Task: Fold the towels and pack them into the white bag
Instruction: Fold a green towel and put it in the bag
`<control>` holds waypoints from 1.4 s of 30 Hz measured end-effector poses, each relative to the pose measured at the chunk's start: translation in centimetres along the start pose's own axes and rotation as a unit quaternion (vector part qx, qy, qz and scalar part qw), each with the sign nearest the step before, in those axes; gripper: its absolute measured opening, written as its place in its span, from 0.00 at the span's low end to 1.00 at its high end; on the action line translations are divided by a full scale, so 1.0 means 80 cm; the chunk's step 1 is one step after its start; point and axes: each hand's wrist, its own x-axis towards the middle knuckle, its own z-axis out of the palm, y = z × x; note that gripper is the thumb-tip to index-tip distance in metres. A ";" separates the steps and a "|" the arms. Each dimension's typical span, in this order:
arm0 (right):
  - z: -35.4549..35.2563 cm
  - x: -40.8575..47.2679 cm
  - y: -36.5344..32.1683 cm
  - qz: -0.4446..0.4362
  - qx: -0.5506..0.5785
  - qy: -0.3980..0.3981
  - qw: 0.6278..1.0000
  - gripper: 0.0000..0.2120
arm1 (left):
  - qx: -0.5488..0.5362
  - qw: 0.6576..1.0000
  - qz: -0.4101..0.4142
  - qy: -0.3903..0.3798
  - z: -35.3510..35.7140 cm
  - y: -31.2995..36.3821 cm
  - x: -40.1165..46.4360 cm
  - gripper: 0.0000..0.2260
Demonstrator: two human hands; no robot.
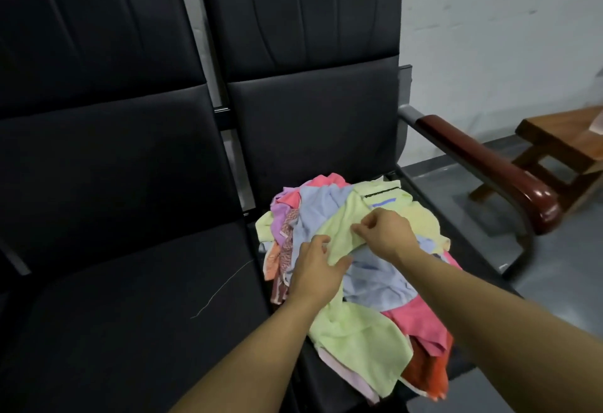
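gripping both hands, green towel (342,223) lengthwise from near-left to far-right

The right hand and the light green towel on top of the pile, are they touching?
Touching. The head view shows the right hand pinching a fold of the light green towel between thumb and fingertips, with no gap.

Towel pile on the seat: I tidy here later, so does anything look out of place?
The heap of coloured towels spills over the black seat's front edge, unfolded. A thin pale thread lies on the neighbouring seat.
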 end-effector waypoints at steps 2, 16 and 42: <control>-0.002 0.005 0.002 0.002 0.044 -0.009 0.999 0.17 | 0.001 1.000 -0.006 0.013 0.014 0.002 0.013 0.20; -0.007 -0.049 -0.109 -0.201 0.179 -0.145 0.952 0.14 | -0.087 0.991 0.040 0.094 -0.138 0.015 -0.015 0.12; 0.011 -0.195 -0.335 -0.330 0.098 -0.133 0.929 0.29 | 0.187 0.963 0.036 0.189 -0.517 -0.092 -0.268 0.15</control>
